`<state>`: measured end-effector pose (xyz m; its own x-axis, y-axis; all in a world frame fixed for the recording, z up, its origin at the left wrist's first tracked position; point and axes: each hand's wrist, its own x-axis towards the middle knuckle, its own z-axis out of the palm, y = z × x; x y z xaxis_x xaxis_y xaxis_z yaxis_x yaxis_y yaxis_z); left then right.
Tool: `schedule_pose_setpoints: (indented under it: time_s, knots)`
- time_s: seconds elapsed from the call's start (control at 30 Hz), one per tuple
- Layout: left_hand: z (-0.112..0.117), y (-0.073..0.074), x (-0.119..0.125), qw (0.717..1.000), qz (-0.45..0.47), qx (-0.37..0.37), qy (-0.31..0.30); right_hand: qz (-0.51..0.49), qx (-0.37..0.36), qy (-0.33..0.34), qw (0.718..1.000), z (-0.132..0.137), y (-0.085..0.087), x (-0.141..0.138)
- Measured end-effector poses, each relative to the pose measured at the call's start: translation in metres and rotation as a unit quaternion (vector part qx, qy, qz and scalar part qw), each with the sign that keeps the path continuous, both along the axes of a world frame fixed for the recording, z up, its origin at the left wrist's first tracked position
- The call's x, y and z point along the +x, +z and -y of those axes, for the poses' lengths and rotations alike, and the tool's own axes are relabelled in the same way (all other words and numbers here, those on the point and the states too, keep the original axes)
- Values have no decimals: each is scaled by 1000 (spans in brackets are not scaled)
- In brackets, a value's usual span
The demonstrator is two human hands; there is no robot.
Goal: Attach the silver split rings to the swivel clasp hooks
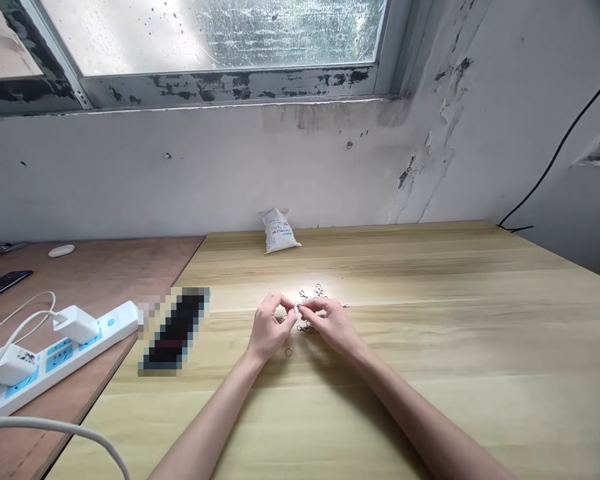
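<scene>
We observe the left hand (270, 331) and the right hand (333, 325) meeting above the pale wooden tabletop (455, 347), slightly below the middle of the view. In both, thumb and index finger are closed in a pinch. Between the two pinches we find a small metal piece (297, 305), gripped from both sides; its exact form is too small for us to determine.

Around the fingertips we locate the loose hardware. Metal clasps (319, 290) lie on the tabletop just beyond the fingers, and more metal parts (307, 328) lie between the hands, on the near side of the right fingertips. Further ring-like pieces (281, 319) show within the curl of the left hand. One single ring (289, 352) lies apart from these, nearer to us, between the two wrists.

At the far edge of the tabletop, near the wall (220, 173), we note a white packet (280, 232) with printing. To the left of the left hand lies a dark rectangular item (175, 331), blurred into blocks. On the adjoining brown surface (130, 263) we see a white power strip (115, 320) with a charger (76, 325) plugged in.
</scene>
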<state>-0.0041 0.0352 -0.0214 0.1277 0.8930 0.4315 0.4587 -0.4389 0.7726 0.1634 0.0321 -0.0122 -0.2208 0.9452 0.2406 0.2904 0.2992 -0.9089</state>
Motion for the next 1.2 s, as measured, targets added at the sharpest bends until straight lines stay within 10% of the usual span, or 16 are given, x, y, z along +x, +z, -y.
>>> schedule_pose_setpoints:
  time_s: [0.73,1.2]
  knots:
    - [2,2,-3,999,28,24,-20,-137,-107,35,984,2,-5,1]
    - [4,-1,1,986,114,-114,-31,-133,-90,-21,987,3,-10,1]
